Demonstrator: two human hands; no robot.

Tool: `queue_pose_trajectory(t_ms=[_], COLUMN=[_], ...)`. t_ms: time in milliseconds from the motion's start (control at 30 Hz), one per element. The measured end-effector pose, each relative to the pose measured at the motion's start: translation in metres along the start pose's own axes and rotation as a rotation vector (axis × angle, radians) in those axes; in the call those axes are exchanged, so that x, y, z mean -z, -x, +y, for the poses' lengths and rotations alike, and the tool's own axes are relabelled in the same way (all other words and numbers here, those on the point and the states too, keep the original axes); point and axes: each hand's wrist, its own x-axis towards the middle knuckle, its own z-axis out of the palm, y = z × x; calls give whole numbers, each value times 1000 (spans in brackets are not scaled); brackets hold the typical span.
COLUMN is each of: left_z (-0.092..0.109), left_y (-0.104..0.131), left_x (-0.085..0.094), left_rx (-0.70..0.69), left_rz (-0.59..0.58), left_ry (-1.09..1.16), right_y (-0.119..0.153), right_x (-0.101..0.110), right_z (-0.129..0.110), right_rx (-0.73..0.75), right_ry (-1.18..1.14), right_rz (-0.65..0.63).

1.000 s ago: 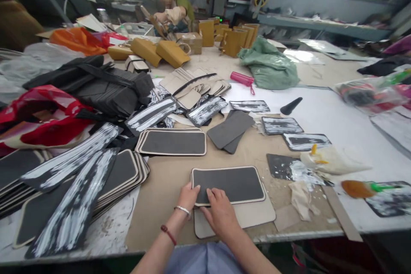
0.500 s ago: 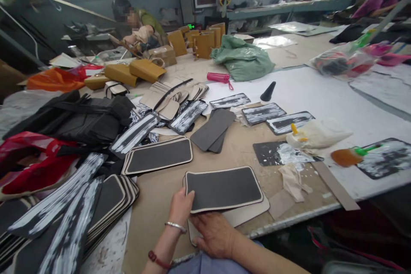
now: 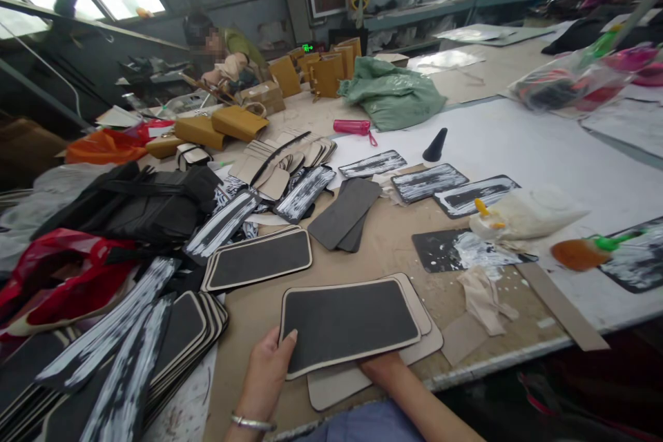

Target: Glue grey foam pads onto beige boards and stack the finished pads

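Observation:
My left hand (image 3: 266, 369) grips the left edge of a dark grey panel with a cream border (image 3: 347, 321), thumb on top. The panel is lifted slightly off the table, over two plain beige panels (image 3: 422, 338). My right hand is hidden beneath the panel; only its forearm (image 3: 414, 404) shows, reaching under the near edge. A matching bordered panel (image 3: 257, 259) lies a little farther out on the left.
A stack of bordered panels and glue-streaked black strips (image 3: 124, 352) fills the left. Plain grey pieces (image 3: 344, 210), glue-smeared black sheets (image 3: 427, 183), a white glue bag (image 3: 523, 214) and a brush (image 3: 583, 253) lie beyond and to the right. Another person (image 3: 222, 55) works at the far end.
The panel has been raised off the beige pieces and drawn nearer to me. My right hand has slid from the table's front edge to under it. The view turned left.

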Motion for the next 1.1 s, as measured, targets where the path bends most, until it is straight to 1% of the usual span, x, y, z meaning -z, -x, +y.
queue_pose_trajectory(t_ms=[100,133,200,267,333,433,467,500,567,633,667,800,900,1000,1100], left_z=[8,8,7,4,1,-3,-4,-5,-7,-9,-9,-7,-3,8,25], left_y=[2,2,0,-2,-5,-9,-11,-12,-16,-21,-24,-34,-47,-71,-103], left_x=[20,27,40,53,64,78,83,88,97,107,112,131,143,155,169], left_rx=[11,17,24,18,5,3,12,24,48,59,59,56,36,-20,-88], left_rz=[19,29,42,50,56,77,86,92,96,87,82,78,78,93,132], left_ry=[46,66,120,175,210,240,246,251,252,251,257,328,379,395,362], right_y=[-3,-4,-6,-7,-8,-13,-17,-22,-34,-46,-50,-62,-73,-96,-125], right_x=[3,7,18,35,56,83,89,92,90,81,76,60,49,37,27], right_z=[5,7,10,7,-2,-23,-31,-38,-49,-56,-58,-69,-77,-87,-101], right_rx=[-37,-62,-159,-305,-408,-459,-493,-547,-673,-747,-749,-673,-699,-727,-676], right_ry=[-155,-216,-351,-528,-811,-1281,-1373,-1412,-1369,-1256,-1202,-1050,-992,-993,-1027], right_rz=[21,47,105,119,69,-63,-94,-108,-87,-40,-22,49,142,208,231])
